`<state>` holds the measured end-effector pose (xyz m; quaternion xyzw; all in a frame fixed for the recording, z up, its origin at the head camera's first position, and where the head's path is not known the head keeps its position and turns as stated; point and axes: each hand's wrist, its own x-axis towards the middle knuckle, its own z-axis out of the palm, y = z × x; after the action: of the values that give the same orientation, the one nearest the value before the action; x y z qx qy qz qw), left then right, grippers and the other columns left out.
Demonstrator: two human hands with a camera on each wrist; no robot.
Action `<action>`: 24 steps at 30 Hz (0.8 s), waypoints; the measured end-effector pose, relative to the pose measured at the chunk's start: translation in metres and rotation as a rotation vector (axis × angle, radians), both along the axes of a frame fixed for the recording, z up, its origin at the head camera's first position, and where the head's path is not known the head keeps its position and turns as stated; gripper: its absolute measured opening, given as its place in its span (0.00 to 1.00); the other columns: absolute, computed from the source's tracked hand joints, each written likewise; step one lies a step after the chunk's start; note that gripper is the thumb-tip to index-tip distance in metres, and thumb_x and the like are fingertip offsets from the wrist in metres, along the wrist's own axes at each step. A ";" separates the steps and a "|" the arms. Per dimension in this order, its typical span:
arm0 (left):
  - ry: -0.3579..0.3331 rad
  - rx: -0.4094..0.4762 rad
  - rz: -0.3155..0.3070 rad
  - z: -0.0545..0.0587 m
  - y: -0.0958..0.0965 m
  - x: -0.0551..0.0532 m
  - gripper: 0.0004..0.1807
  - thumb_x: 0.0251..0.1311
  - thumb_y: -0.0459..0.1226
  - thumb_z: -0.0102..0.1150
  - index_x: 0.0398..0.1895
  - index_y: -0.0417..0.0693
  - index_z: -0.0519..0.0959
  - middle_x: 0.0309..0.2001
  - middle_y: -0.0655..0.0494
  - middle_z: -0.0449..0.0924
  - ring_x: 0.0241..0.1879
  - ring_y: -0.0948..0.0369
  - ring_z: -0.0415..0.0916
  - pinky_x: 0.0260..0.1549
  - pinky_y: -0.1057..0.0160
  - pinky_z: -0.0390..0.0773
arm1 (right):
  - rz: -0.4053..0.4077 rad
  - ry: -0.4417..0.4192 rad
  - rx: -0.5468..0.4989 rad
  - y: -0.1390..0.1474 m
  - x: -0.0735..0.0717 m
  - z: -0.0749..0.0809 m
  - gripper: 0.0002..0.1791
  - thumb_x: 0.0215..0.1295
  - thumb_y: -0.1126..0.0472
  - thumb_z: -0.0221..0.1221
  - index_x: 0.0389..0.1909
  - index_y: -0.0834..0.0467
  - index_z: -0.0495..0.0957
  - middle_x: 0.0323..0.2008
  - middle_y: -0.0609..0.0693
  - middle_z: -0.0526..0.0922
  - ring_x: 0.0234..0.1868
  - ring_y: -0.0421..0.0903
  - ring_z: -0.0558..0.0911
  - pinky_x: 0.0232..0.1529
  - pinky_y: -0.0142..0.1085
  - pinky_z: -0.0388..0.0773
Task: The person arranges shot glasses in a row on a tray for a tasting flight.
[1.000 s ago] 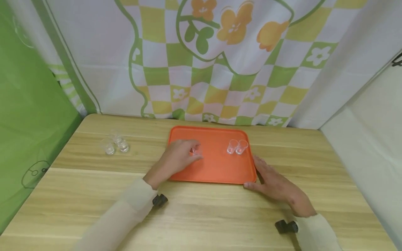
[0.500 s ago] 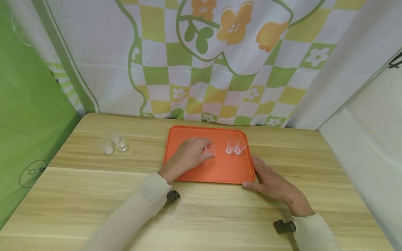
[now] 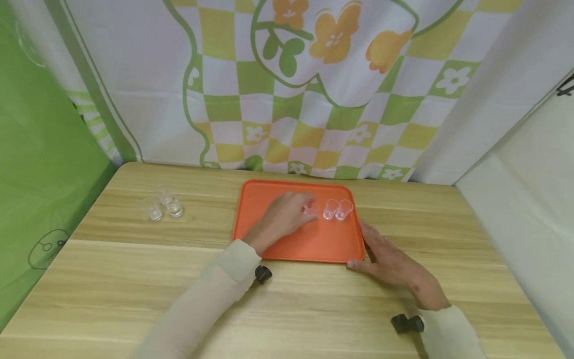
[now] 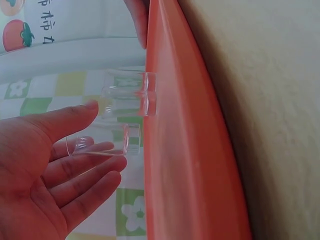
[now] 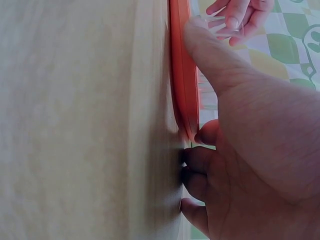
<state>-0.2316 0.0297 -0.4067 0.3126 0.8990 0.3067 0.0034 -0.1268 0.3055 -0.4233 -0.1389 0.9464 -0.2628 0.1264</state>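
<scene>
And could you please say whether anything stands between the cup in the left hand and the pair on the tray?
Nothing visible; past the left hand, only bare tray separates the held cup from the pair's nearer cup.

Site type: a curtained-off work area; building type cannot be determined. The wood-grain worktop (image 3: 323,309) is bordered by a checked, flowered cloth (image 3: 300,109), a green sheet (image 3: 40,149) and a pale sheet (image 3: 533,179).

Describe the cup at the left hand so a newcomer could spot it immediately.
On the wooden table lies an orange tray. At the tray's right side, two clear cups stand side by side; just left of them is a third clear cup. It alone is held, in the left hand; that pair stands untouched.
</scene>
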 end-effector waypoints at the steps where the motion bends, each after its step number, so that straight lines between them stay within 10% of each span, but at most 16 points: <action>1: 0.002 0.001 0.000 -0.001 0.001 -0.001 0.20 0.65 0.45 0.71 0.55 0.45 0.84 0.45 0.54 0.86 0.43 0.59 0.82 0.43 0.59 0.81 | 0.000 0.000 -0.001 0.000 0.000 0.000 0.59 0.68 0.35 0.63 0.84 0.55 0.39 0.81 0.63 0.46 0.79 0.68 0.45 0.73 0.68 0.45; 24: -0.024 -0.003 -0.002 -0.012 0.022 -0.016 0.20 0.68 0.43 0.68 0.58 0.42 0.83 0.49 0.51 0.86 0.47 0.57 0.82 0.46 0.58 0.81 | 0.001 0.014 0.013 0.001 -0.003 -0.005 0.58 0.68 0.34 0.62 0.84 0.54 0.39 0.82 0.61 0.45 0.79 0.66 0.45 0.73 0.67 0.43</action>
<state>-0.2474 0.0514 -0.4189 0.3097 0.8991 0.3089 0.0149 -0.1293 0.3065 -0.4285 -0.1402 0.9489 -0.2558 0.1207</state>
